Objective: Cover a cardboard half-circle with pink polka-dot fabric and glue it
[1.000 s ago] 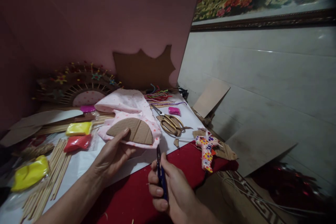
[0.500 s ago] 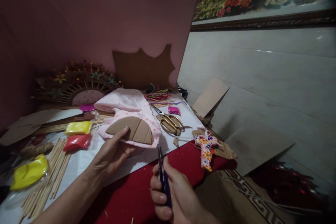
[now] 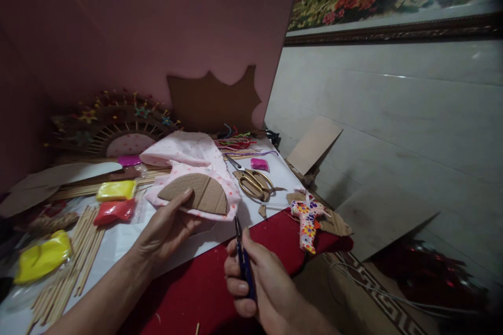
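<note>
My left hand (image 3: pixel 168 227) grips a half-round piece of brown cardboard (image 3: pixel 204 193) together with the pink dotted cloth (image 3: pixel 233 196) under it, thumb on top of the cardboard. The cloth spreads past the cardboard's edge and trails back over the table. In my right hand (image 3: pixel 259 277) is a small pair of dark blue snips (image 3: pixel 244 267), fingers wrapped round it. The tips point up, at the lower right edge of the cloth; whether they touch it I cannot tell. Gold-handled scissors (image 3: pixel 255 182) lie behind, on the white sheet (image 3: pixel 208 243).
Wooden sticks (image 3: pixel 84 243) and packets of yellow clay (image 3: pixel 43 256) and red clay (image 3: pixel 113 212) lie at left. A fan-shaped piece with pins (image 3: pixel 129 115) stands behind. At right are a patterned cloth figure (image 3: pixel 308 222) and cardboard scraps (image 3: pixel 338 225).
The snips in my right hand have moved slightly up and left, closer to the cloth's edge. My left hand holds the cardboard and cloth almost unmoved.
</note>
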The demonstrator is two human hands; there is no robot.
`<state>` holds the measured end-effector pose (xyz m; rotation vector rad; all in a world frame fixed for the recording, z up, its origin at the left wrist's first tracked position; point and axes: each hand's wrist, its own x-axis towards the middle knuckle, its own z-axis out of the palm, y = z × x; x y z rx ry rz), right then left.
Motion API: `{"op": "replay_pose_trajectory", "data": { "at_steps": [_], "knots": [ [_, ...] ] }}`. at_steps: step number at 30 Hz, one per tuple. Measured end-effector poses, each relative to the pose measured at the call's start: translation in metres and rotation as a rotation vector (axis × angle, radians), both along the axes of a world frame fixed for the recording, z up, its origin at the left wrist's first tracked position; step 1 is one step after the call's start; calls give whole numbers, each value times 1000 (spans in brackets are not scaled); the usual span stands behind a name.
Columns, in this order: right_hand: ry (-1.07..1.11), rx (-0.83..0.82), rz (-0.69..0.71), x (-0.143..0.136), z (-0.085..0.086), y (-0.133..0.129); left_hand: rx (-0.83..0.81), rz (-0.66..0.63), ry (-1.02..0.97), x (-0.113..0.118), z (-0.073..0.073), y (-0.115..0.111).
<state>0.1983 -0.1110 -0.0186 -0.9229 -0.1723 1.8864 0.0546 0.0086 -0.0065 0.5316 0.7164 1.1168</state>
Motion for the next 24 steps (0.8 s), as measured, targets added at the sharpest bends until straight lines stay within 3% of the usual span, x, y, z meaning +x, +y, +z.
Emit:
{"op": "replay_pose_trajectory", "data": {
  "at_steps": [12,24],
  "knots": [
    [44,4,20,-3,6,11,-3,-5,18,-1,-2,0],
    [95,64,-62,-5,2,14,-18,11,-18,1,3,-2]
  ]
}}
